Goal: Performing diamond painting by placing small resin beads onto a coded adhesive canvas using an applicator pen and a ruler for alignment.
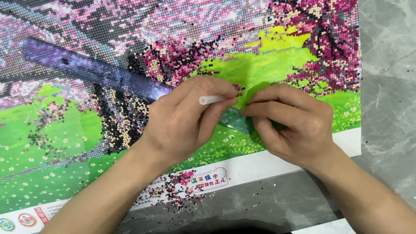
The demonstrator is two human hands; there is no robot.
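Nearest the camera: loose beads (pixel 182 200) scattered over the grey table (pixel 390 130) and over the canvas's white border (pixel 260 167), thickest just below the left wrist. Both forearms came in from the bottom edge, crossing that border.

Left hand (pixel 180 123): curled shut around a white pen (pixel 211 99), pinched between thumb and forefinger, blunt end pointing right, tip hidden behind the fingers. Right hand (pixel 292 125): fingers bent and pressed together at the tips, meeting the left hand's fingertips over the green part of the picture; what they pinched, if anything, could not be told. Met just above a clear ruler (pixel 236 121), whose greenish end showed between the two hands.

Ruler (pixel 91 69) lay flat on the canvas, slanting up and left from under the hands, tinted purple there against the picture beneath.

Canvas (pixel 65 151) spread flat on the table, green grass with small white flowers at the near side, bright green patch (pixel 268 60) beyond the hands. Farther off: beaded pink blossom (pixel 182 56) and a dark trunk with cream beads (pixel 119 117) left of the hands, more pink tree (pixel 325 39) at the far right corner. Bare table to the right of the canvas edge.
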